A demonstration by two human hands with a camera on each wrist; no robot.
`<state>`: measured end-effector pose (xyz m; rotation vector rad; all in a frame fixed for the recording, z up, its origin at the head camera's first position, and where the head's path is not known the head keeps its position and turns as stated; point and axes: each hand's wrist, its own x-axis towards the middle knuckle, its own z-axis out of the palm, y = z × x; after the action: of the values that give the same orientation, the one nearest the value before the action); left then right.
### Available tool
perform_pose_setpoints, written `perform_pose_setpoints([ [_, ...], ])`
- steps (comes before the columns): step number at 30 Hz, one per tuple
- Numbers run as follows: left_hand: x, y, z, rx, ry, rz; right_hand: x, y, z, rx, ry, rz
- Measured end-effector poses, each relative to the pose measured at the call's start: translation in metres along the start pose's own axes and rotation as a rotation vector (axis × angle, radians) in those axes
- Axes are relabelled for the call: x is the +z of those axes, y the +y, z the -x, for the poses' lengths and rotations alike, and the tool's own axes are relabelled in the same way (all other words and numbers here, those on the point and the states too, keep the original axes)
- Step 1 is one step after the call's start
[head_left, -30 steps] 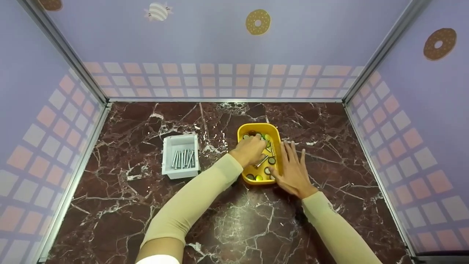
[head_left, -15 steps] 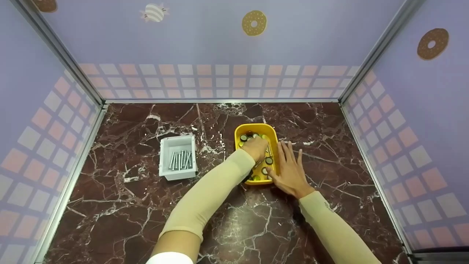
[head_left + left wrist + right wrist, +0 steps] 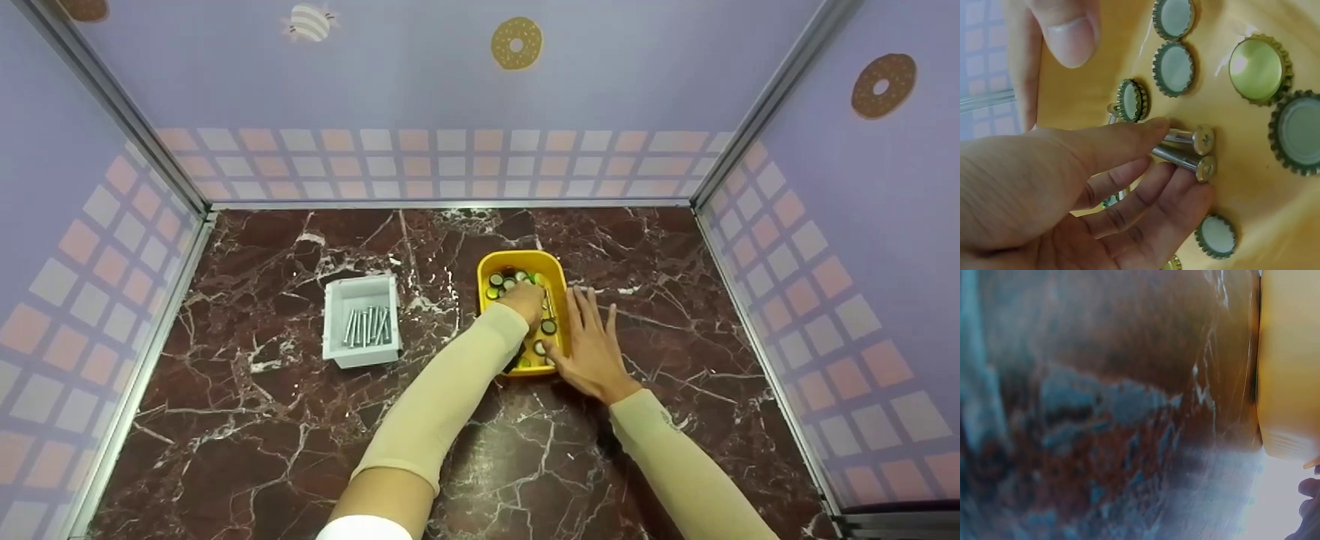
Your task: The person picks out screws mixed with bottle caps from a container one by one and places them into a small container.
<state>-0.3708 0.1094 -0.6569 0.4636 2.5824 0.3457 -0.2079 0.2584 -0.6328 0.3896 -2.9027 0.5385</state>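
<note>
In the head view my left hand (image 3: 526, 301) reaches down into a yellow tray (image 3: 489, 264). The left wrist view shows its thumb and fingers pinching two silver bolts (image 3: 1203, 140), whose round heads stick out past the fingertips. Around them on the tray floor lie several bottle caps (image 3: 1256, 70), some with the pale inside up and one gold side up. My right hand (image 3: 596, 356) rests against the tray's right wall with fingers straight and thumb over the rim. That thumb (image 3: 1072, 40) also shows at the top of the left wrist view. Another bolt (image 3: 550, 304) lies in the tray.
Left of the tray stands a white bin (image 3: 337, 300) holding several silver bolts (image 3: 367, 328) side by side. Both containers sit on a dark red marbled table (image 3: 255, 450). Purple patterned panels (image 3: 420, 82) wall in the back and sides.
My left hand has shifted slightly right and toward me inside the tray, its forearm swinging right. The right hand has kept its place on the tray wall. The head view has drifted slightly.
</note>
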Motion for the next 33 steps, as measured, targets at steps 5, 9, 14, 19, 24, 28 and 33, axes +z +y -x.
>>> perform_pose_setpoints([
  [5,0.001,-0.001,0.008,-0.027,-0.015,0.016,0.001,-0.001,0.000,0.005,-0.007,-0.007],
  [9,0.002,-0.003,0.012,-0.011,-0.024,0.026,0.001,-0.001,0.000,0.007,0.001,-0.020],
  [14,0.000,-0.005,0.016,-0.008,-0.052,0.052,0.000,-0.002,0.001,0.003,0.024,-0.034],
  [19,-0.004,-0.006,0.020,-0.006,-0.029,0.064,0.001,-0.001,0.001,0.003,0.038,-0.040],
  [24,-0.009,-0.009,0.028,0.008,0.019,0.069,0.001,-0.001,0.001,0.001,0.034,-0.037],
  [28,-0.013,-0.015,0.039,0.052,0.053,0.118,0.002,-0.001,0.000,0.002,0.035,-0.028],
  [33,-0.025,-0.019,0.062,0.063,0.038,0.255,0.001,0.000,0.001,0.007,0.029,-0.031],
])
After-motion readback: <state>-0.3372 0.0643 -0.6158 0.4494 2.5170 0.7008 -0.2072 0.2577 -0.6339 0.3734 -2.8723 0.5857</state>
